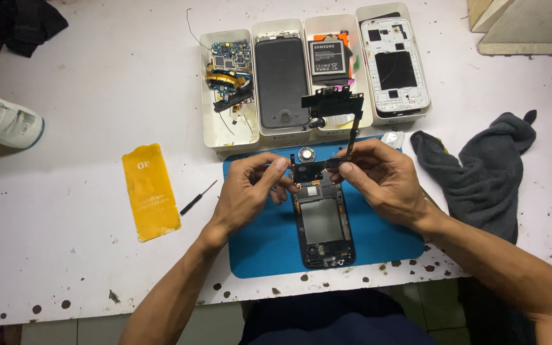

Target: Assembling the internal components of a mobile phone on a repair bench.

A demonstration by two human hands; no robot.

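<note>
White tabletop (97, 255), speckled with dark spots along its near edge, carries everything I see from my remote seat. One blue mat (263, 243) lies at its middle, one grey cloth (480, 172) is bunched to the right of it, and four white trays (317, 131) stand side by side along the mat's far edge. I count one circuit-board tangle in the first tray, one dark back cover (281, 83) in the second, one battery (328, 59) in the third and one white phone frame (395, 64) in the fourth. One yellow packet (151, 191) lies flat left of the mat, and one small screwdriver (198, 197) sits between the two. One phone chassis (322, 220) rests on the mat, its long axis running away from me, its top end under my hands. My left hand (247, 191) pinches narrow on the left end of one small dark board (311, 167), held crosswise above the top of the chassis. My right hand (384, 179) grips the board's right end between thumb and fingers, and one thin strip (354, 131) rises from there toward the trays
</note>
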